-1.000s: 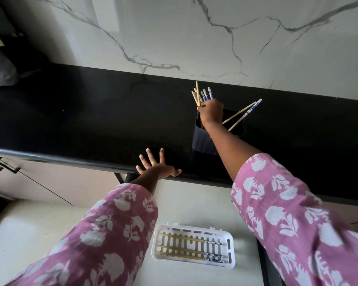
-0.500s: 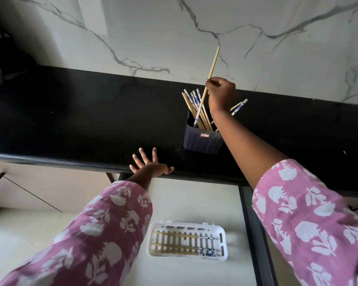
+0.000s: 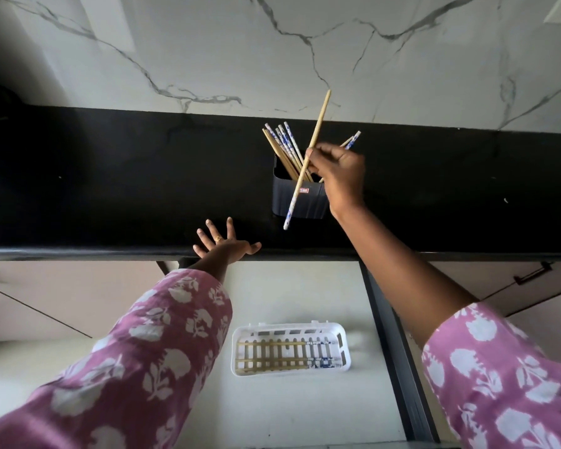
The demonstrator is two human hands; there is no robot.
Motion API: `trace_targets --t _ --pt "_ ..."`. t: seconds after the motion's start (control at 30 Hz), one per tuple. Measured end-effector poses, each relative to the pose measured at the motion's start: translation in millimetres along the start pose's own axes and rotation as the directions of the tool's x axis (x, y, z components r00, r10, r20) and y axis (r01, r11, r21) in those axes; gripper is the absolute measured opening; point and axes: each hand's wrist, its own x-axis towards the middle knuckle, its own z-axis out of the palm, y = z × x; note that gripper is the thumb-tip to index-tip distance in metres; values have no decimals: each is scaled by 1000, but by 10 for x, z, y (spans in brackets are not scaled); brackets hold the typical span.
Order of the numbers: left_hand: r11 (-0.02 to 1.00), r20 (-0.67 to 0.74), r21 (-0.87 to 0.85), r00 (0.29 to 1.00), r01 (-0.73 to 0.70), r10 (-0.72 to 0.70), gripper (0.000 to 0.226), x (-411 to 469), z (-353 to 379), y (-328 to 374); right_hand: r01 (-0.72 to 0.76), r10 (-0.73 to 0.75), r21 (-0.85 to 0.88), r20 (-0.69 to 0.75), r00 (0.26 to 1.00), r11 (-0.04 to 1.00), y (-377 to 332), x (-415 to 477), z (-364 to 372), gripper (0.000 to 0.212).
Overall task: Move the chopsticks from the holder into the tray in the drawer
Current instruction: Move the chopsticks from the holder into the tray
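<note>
A dark holder [image 3: 300, 202] stands on the black counter and holds several chopsticks [image 3: 284, 147] that lean left. My right hand [image 3: 342, 171] pinches one chopstick [image 3: 314, 137], wooden at its upper part and white with blue at its lower end. That chopstick is lifted clear of the holder and hangs tilted in front of it. My left hand [image 3: 222, 246] rests flat on the counter's front edge with fingers spread. Below, in the open drawer, a white slotted tray [image 3: 290, 328] holds two chopsticks [image 3: 285, 353] lying flat.
The black counter [image 3: 110, 189] runs across the view under a marble wall [image 3: 272, 53]. The drawer's pale floor [image 3: 298, 413] spreads around the tray, bounded on the right by a dark rail [image 3: 392, 345]. Cabinet fronts with dark handles [image 3: 531, 275] flank the drawer.
My right hand has drawn one chopstick up out of the holder and brought it toward me, its lower end now over the holder's front. The left hand has stayed in place.
</note>
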Motion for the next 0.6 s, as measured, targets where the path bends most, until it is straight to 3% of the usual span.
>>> trace_targets --t 0.17,0.27,0.37,0.5,0.6 --pt "1000 12 -22 1000 0 0 94 38 3 -23 -16 110 -365 236 966 931 686 -564 -119 17" --pt "999 10 -34 1000 -1 2 90 61 26 -21 18 246 -527 426 871 849 1060 -973 -192 11" --pt "1000 11 -15 1000 15 -15 92 76 27 1 112 356 -665 525 773 738 1364 -1341 -256 12" --pt "999 34 3 999 35 -35 93 106 -3 19 259 502 -759 605 618 597 1669 -1695 -341 14" --pt "999 43 11 998 42 -43 92 139 -3 27 395 577 -791 611 542 468 1850 -1863 -393 12"
